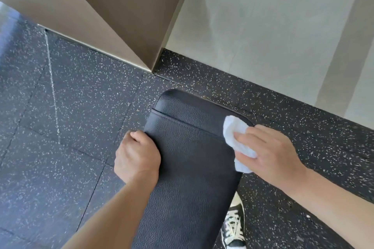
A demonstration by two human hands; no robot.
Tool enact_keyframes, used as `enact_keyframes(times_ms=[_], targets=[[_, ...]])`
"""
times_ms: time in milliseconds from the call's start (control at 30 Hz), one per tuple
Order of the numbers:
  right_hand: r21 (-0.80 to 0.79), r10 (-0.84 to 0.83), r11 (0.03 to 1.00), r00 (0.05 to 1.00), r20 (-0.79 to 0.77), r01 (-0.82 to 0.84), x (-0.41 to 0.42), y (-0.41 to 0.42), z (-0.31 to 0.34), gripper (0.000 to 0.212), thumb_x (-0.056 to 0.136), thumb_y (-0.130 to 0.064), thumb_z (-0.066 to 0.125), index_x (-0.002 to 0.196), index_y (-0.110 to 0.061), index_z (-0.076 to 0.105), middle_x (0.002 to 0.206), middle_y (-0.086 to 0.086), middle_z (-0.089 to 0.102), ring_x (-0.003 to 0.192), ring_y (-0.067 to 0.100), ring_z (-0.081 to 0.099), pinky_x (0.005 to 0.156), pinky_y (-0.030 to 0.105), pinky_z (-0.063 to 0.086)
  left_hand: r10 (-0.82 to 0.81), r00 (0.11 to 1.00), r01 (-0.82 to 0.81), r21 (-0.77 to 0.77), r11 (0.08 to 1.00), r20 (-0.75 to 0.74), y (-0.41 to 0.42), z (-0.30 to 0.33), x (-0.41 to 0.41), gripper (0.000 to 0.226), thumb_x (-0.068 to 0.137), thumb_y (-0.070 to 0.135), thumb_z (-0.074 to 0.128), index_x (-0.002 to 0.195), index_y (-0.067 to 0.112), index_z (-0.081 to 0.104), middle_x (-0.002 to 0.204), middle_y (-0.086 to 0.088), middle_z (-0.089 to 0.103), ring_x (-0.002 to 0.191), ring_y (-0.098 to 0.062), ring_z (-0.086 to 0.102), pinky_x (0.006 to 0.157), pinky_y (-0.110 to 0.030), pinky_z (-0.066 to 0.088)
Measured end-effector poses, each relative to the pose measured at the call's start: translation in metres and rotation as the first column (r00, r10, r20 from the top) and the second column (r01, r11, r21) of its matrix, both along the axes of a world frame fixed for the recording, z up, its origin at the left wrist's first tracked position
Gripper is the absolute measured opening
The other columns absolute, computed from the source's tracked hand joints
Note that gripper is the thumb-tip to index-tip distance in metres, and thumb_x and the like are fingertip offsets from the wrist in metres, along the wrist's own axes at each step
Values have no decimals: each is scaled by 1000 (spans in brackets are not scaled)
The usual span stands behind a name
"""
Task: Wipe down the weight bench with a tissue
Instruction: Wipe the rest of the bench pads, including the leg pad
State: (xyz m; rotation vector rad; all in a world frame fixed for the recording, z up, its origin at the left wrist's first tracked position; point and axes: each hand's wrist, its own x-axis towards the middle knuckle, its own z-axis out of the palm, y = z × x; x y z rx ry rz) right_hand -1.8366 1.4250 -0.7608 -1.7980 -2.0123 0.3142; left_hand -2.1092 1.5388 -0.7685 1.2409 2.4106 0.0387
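Observation:
A black padded weight bench (188, 163) runs from the bottom of the view up to its rounded far end near the wall. My left hand (137, 155) is closed over the bench's left edge, fingers curled around the side. My right hand (269, 151) presses a crumpled white tissue (235, 137) flat against the right edge of the pad, close to the far end seam. The tissue sticks out beyond my fingers toward the bench's corner and also below my palm.
The floor (70, 127) is dark speckled rubber tile. A brown column corner (125, 26) and a pale wall (273, 36) stand just beyond the bench's far end. A black-and-white sneaker (234, 226) rests on the floor right of the bench.

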Motion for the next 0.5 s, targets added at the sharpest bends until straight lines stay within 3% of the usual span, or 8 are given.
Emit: enact_keyframes(times_ms=[167, 300, 400, 500], targets=[[75, -93, 993, 995, -26, 95, -53, 70, 6, 19, 80, -19, 72, 71, -16, 56, 65, -1, 47, 58, 22, 43, 51, 30, 32, -1, 1000, 1, -13, 1000, 10, 0, 0, 0, 37, 93, 37, 19, 77, 24, 50, 77, -4, 48, 78, -33, 47, 75, -44, 37], [-91, -155, 985, 982, -109, 146, -111, 166, 15, 14, 81, -23, 72, 74, -18, 61, 69, -5, 59, 60, 20, 53, 52, 27, 25, 3, 1000, -3, -7, 1000, 7, 0, -1, 0, 36, 96, 34, 22, 74, 25, 48, 75, -3, 46, 79, -35, 48, 74, -44, 37], [-273, -71, 959, 997, 37, 79, -147, 218, 10, 20, 87, -20, 63, 69, -22, 55, 65, -7, 53, 67, 22, 61, 52, 30, 25, 12, 1000, -12, -2, 1000, 4, 1, -4, -1, 38, 96, 35, 22, 77, 23, 53, 79, -6, 51, 80, -36, 50, 75, -44, 38], [-282, 45, 959, 997, 68, -24, -148, 219, 9, 22, 89, -18, 61, 69, -22, 53, 68, -6, 53, 70, 23, 60, 54, 31, 28, 3, 1000, -3, 2, 1000, 3, 1, -4, -2, 40, 94, 36, 20, 76, 21, 53, 84, -12, 60, 81, -38, 51, 75, -44, 39]])
